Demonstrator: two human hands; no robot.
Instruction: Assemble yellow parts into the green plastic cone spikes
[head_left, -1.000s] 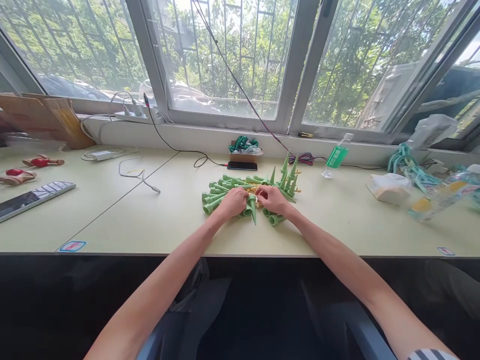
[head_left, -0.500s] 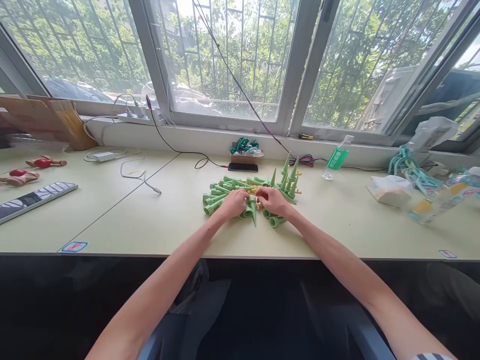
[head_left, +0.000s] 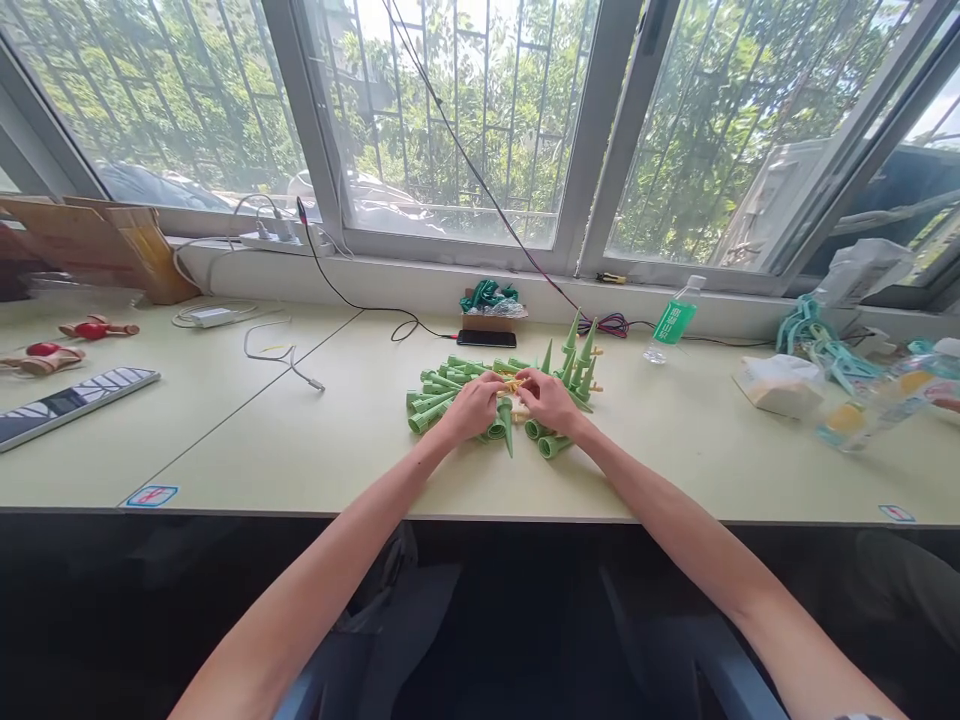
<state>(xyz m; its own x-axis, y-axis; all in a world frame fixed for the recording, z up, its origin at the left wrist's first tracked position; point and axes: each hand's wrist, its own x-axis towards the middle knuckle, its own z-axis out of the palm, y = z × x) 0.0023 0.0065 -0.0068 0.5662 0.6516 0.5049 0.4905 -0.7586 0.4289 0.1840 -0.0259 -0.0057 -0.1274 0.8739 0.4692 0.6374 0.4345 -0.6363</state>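
A heap of green plastic cones [head_left: 439, 388] lies on the pale table [head_left: 315, 440] in front of me, and a few cones [head_left: 579, 352] stand upright at its right side. My left hand [head_left: 472, 408] is closed around a green cone [head_left: 506, 418] whose tip points toward me. My right hand [head_left: 549, 398] is closed in a pinch on a small yellow piece [head_left: 513, 385] just above that cone. The two hands nearly touch over the middle of the heap.
A black phone [head_left: 485, 339] and a small box of green parts [head_left: 489, 303] lie behind the heap. A green-labelled bottle [head_left: 671, 321] stands at the right, with a white bundle [head_left: 776, 381] and clear bottles [head_left: 870, 405] beyond. A keyboard [head_left: 71, 397], cables and red-and-wood toys lie at the left.
Both hands have shifted a little away from me over the heap, and the fingertips now meet at the yellow piece. The camera has tilted slightly.
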